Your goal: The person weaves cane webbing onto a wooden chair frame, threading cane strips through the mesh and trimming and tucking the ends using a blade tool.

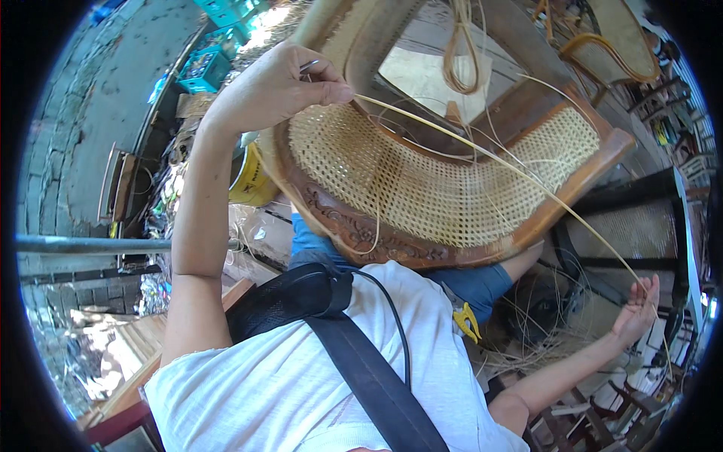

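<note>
A carved wooden chair seat frame (361, 230) with a woven cane panel (422, 177) lies across my lap. My left hand (282, 83) is raised at the panel's upper left edge, pinching one end of a long pale cane strand (482, 154) together with a small metal tool. The strand runs diagonally across the weave to my right hand (639, 309), held out low on the right with fingers spread, the strand passing by its fingertips.
A loop of spare cane (461, 53) hangs above the frame. A yellow bucket (252, 181) stands left of the seat. Blue crates (203, 68) sit at upper left, more cane chairs (614, 41) at upper right, dark chair frames (640, 226) to the right.
</note>
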{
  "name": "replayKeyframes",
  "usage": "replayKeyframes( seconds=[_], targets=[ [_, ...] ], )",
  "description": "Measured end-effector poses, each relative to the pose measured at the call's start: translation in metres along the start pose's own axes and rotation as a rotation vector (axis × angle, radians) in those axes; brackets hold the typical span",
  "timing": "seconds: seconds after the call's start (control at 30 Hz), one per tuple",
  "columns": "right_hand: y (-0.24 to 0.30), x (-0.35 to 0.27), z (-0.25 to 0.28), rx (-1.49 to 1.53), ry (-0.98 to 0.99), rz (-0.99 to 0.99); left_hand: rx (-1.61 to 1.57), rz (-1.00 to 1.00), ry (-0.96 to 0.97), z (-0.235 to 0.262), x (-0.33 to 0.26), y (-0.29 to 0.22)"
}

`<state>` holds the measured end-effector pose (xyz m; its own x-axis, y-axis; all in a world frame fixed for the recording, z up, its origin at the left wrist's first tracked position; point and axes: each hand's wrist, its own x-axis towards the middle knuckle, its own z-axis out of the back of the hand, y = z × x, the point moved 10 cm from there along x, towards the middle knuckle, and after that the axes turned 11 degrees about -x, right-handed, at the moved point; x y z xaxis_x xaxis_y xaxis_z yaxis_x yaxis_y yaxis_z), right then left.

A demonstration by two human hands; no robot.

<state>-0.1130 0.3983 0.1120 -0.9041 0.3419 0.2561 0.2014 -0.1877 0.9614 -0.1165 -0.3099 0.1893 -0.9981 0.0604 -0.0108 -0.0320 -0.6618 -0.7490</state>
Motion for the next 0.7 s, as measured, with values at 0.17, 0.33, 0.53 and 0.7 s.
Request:
replayKeyframes(
  seconds=[0.17,0.33,0.53,0.7],
  targets=[
    [0.021,0.022,0.021,-0.048,-0.038,0.046,0.072,0.094,-0.069,0.026,-0.017,0.009],
    [0.032,0.050,0.062,-0.024,-0.056,0.038,0.063,0.043,-0.136,0.043,-0.027,0.021],
    [0.036,0.062,0.077,-0.045,-0.098,0.028,0.061,0.057,-0.173,0.057,-0.038,0.024],
    [0.038,0.061,0.083,-0.053,-0.058,0.066,0.083,0.046,-0.195,0.061,-0.040,0.034]
  ],
)
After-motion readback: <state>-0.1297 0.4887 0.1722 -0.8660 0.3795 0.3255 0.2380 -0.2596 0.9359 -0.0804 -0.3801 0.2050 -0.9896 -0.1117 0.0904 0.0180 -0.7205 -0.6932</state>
